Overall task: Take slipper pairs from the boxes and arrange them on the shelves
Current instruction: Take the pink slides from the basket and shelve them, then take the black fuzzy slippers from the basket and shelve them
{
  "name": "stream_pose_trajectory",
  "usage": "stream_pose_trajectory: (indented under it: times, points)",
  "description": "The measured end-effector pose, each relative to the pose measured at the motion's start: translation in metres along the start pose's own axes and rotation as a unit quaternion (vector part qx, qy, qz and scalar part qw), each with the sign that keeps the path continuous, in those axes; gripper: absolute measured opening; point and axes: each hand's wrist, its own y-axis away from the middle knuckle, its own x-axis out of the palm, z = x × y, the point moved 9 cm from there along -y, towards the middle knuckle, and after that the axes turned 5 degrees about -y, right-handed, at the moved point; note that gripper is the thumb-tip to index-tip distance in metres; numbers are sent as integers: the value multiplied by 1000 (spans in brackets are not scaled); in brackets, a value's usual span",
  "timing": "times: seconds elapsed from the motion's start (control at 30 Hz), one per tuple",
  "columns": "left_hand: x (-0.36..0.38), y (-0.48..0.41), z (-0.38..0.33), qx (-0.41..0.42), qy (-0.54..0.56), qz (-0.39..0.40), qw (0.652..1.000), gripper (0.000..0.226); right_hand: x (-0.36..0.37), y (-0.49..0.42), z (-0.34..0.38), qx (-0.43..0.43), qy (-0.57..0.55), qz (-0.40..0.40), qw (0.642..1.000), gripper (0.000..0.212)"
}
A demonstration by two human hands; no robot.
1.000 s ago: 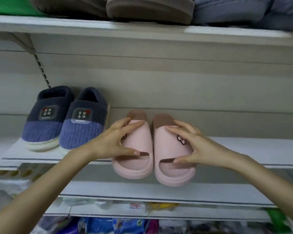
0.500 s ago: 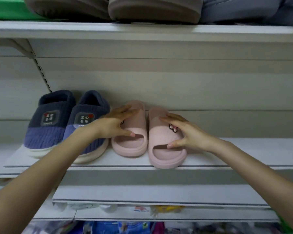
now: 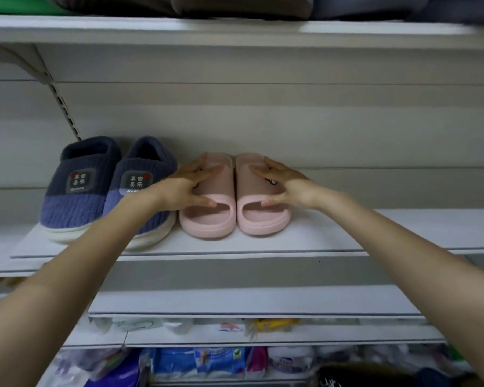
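Note:
A pair of pink slide slippers stands side by side on the white middle shelf (image 3: 374,230), toes toward me. My left hand (image 3: 188,188) grips the left pink slipper (image 3: 207,223), fingers over its strap and thumb at the toe opening. My right hand (image 3: 287,182) holds the right pink slipper (image 3: 263,220) the same way. Both soles rest flat on the shelf, well behind its front edge. A small charm shows on the right strap under my fingers.
A pair of navy and blue knit slippers (image 3: 79,196) stands just left of the pink pair, touching my left forearm. An upper shelf (image 3: 235,26) carries grey and blue slippers. A lower shelf (image 3: 249,300) and packaged goods (image 3: 207,361) lie below.
Both hands pushed the pink slippers from overhanging the shelf's front edge back onto the shelf and closer together. They now sit level and fully on the board.

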Motion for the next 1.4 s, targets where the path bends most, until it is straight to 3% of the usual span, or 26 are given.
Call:
stream_pose_trajectory:
  times: [0.2,0.33,0.53,0.7,0.93,1.13,1.23,1.4]
  points:
    - [-14,16,-35,-4,-49,-60,997,73,-3,34,2,-16,107,21,994,78]
    - [-23,28,-97,-4,-161,-108,981,75,-10,83,-11,-10,224,62,972,82]
    - [18,35,-208,31,-238,-92,966,80,-28,172,-48,13,286,95,954,93]
    - [84,45,-293,26,-233,-45,971,77,-35,274,-105,40,331,147,931,101]
    - [239,63,-389,33,-213,63,974,76,6,421,-234,119,255,241,929,103]
    - [382,109,-391,-11,-149,184,971,75,83,491,-329,215,67,265,937,100]
    - [457,140,-376,-39,-114,254,960,75,141,529,-372,285,-27,268,920,95]
    - [570,183,-355,-71,-70,338,936,79,257,610,-427,424,-168,241,857,92]
